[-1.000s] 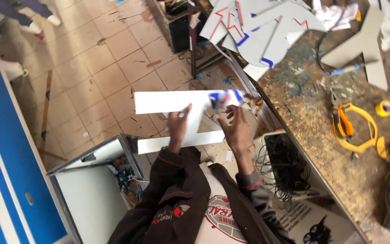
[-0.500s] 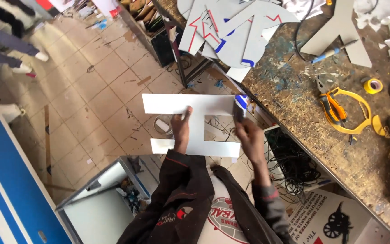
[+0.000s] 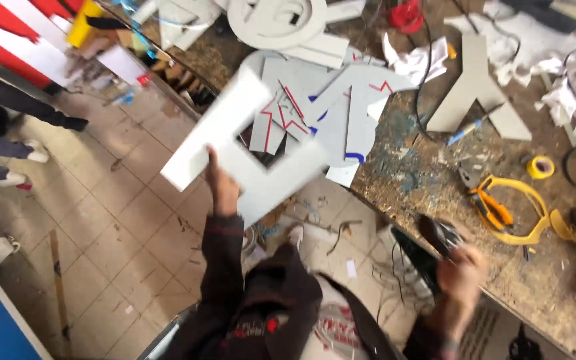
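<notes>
Dusty workbench (image 3: 435,167); left hand (image 3: 221,190) gripping white foam letter (image 3: 245,143), blurred right hand (image 3: 458,277) around dark tool (image 3: 438,235).

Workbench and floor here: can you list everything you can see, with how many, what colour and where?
White letter-shaped panel: one, white, held up over the floor by the left hand.
Cut panel pieces: several, grey-white with red and blue edge marks, piled on the bench's near end.
Y-shaped cutout: one, pale grey, flat on the bench.
Round cutout: one, pale, top of the bench.
Yellow tool: one, yellow and orange, bench's right side.
Tape roll: one, yellow, beside it.
Workbench: one, brown, dusty, right.
Tiled floor: beige, left.
Left hand: gripping the panel.
Right hand: blurred, holding a dark object I cannot identify.
</notes>
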